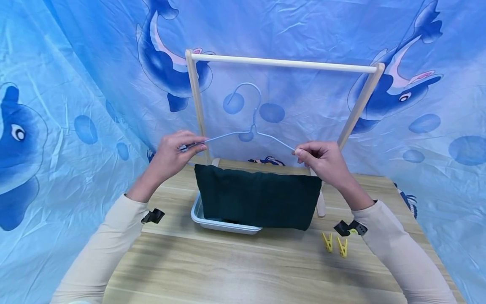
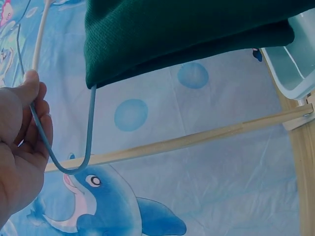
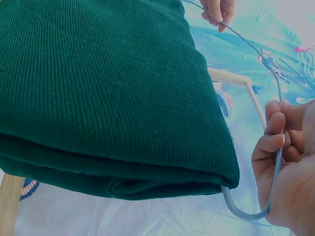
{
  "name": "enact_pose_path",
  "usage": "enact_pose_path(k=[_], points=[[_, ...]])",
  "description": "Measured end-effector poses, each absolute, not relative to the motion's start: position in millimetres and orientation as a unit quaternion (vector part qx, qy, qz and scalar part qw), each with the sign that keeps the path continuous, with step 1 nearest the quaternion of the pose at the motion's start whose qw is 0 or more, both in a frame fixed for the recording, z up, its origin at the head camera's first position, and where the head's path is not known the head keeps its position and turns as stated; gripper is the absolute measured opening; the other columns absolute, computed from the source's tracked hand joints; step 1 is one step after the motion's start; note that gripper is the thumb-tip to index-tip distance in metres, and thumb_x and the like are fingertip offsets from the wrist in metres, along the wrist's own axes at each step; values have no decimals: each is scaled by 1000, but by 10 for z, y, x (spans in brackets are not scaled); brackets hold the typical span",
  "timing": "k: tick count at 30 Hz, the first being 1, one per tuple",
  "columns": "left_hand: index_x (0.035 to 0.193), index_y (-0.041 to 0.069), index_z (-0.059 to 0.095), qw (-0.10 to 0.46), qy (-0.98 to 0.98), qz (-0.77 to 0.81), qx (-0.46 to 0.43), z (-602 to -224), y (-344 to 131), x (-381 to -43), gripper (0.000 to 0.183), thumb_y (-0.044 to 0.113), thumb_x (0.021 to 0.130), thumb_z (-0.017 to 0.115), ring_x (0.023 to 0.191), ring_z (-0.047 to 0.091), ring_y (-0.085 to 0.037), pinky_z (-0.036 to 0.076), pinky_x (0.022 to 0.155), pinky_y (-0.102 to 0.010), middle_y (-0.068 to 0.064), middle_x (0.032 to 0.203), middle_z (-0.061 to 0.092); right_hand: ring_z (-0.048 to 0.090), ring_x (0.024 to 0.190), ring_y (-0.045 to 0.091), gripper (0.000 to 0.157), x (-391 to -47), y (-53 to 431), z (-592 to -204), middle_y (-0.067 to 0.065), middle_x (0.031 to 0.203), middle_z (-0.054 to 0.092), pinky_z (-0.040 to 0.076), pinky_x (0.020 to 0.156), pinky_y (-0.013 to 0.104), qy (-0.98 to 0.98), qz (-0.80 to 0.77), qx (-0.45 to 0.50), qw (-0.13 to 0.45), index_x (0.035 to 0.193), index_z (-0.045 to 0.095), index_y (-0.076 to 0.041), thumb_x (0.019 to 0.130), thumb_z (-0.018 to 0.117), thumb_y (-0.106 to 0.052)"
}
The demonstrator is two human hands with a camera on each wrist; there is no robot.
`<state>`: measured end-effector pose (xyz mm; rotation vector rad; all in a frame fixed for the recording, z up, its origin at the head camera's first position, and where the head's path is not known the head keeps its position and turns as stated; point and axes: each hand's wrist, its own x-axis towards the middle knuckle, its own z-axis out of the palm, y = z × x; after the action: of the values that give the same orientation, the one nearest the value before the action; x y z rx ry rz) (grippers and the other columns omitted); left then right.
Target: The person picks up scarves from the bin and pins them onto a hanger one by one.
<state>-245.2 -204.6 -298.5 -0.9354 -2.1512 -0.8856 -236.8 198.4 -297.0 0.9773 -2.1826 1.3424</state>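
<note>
A thin light-blue wire hanger point(image 1: 228, 135) is held up by both hands, its hook pointing up. My left hand point(image 1: 176, 150) pinches its left shoulder between thumb and fingers, and my right hand point(image 1: 320, 158) pinches the right shoulder. Over the hanger's bottom bar hangs a folded dark green ribbed cloth point(image 1: 258, 196), its layers showing at the side edge in the right wrist view. Bent ends of the hanger wire point(image 2: 74, 169) come out beyond the cloth. Below and behind the cloth, partly hidden by it, stands a white tray point(image 1: 231, 228).
A rack with a white rail point(image 1: 281, 62) and wooden posts point(image 1: 360, 107) stands behind the hanger on the wooden table point(image 1: 212, 270). Two yellow clothespins point(image 1: 335, 245) lie at the right, near my right sleeve. A blue dolphin-print curtain point(image 1: 95, 84) surrounds the table.
</note>
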Motion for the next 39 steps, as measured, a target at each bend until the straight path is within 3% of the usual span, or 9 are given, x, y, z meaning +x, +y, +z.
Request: enact_pose_path(k=[6, 13, 19, 33, 39], points=[[99, 1, 81, 321, -802, -329, -382, -2963, -2084, -2453, 17, -4, 83, 81, 68, 55, -8, 39, 60, -17, -3, 83, 72, 57, 59, 10, 15, -2365, 1981, -2977, 5, 76, 69, 50, 55, 22, -779, 478, 353, 202, 96, 78, 3, 97, 64, 5], [93, -4, 80, 323, -768, -354, -426, -2977, -2107, -2470, 14, -12, 80, 79, 62, 50, -8, 36, 56, -18, -2, 74, 67, 57, 60, 12, 14, -2348, 1976, -2964, 7, 77, 70, 50, 56, 22, -779, 474, 358, 202, 97, 78, 2, 97, 64, 4], [91, -4, 80, 335, -741, -396, -426, -3022, -2084, -2475, 16, -16, 80, 77, 63, 47, -8, 34, 56, -20, -3, 70, 63, 58, 60, 20, 14, -2351, 1976, -2963, 8, 77, 70, 51, 57, 21, -779, 475, 361, 192, 97, 78, 1, 98, 64, 3], [88, -4, 80, 357, -732, -434, -385, -3042, -2026, -2418, 15, -16, 81, 77, 61, 44, -8, 31, 54, -21, -5, 67, 58, 60, 58, 12, 13, -2320, 2003, -2935, 8, 77, 72, 52, 55, 25, -790, 465, 362, 168, 96, 79, -1, 97, 66, 2], [87, -3, 80, 357, -735, -439, -373, -3040, -2008, -2415, 14, -15, 81, 77, 61, 43, -9, 30, 54, -21, -5, 68, 58, 67, 67, 10, 14, -2286, 2078, -2900, 10, 87, 74, 55, 60, 24, -818, 442, 340, 143, 106, 78, -1, 98, 67, -4]])
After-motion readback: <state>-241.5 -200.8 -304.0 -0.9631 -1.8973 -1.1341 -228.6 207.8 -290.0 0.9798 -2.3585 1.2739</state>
